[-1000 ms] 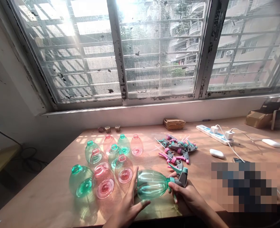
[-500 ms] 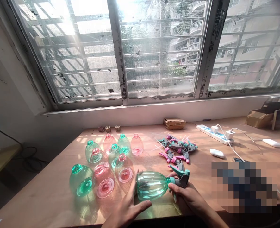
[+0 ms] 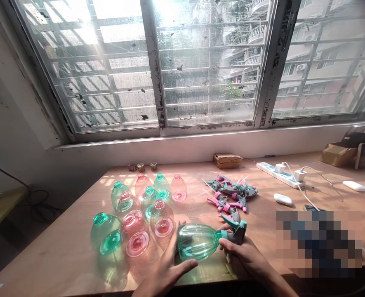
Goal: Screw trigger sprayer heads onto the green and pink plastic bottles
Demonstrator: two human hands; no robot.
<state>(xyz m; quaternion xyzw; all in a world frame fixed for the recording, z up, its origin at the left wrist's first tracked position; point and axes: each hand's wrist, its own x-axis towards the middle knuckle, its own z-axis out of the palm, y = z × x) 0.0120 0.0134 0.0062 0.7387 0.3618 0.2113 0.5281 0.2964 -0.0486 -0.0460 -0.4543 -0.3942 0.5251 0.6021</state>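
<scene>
Close to the table's near edge, the two hands are holding a green bottle (image 3: 197, 242) on its side between them, its base toward the left and its neck toward the right. The left hand (image 3: 170, 264) is half open and curving around the base, its fingers reaching behind the bottle and its thumb stretching out below. The right hand (image 3: 242, 249) is closing more tightly at the neck, thumb and fingers gripping the teal collar of a grey spray head (image 3: 238, 231) that is sitting on the bottle's mouth, its teal trigger pointing up and to the left. Light is passing through the bottle and tinting the wooden table (image 3: 71, 247) green beneath it.

To the left, nine bottles are standing upright with bare mouths — four green and five pink. A green bottle in front (image 3: 106, 231) and a pink one beside it (image 3: 135, 235) are standing nearest; the others are grouping behind them. At the near right, a pixelated patch is hiding whatever is lying there.

Beyond the right hand, loose spray heads (image 3: 231, 192) in grey, teal and pink are lying in a heap, thin tubes sticking out. Right of them a white case (image 3: 283, 200) is resting on the table, and farther back a white power strip (image 3: 273, 173) is carrying two plugs. Near the wall a small cardboard box (image 3: 227, 161) is sitting; above it, sunlight is streaming through a barred window (image 3: 207, 74).
</scene>
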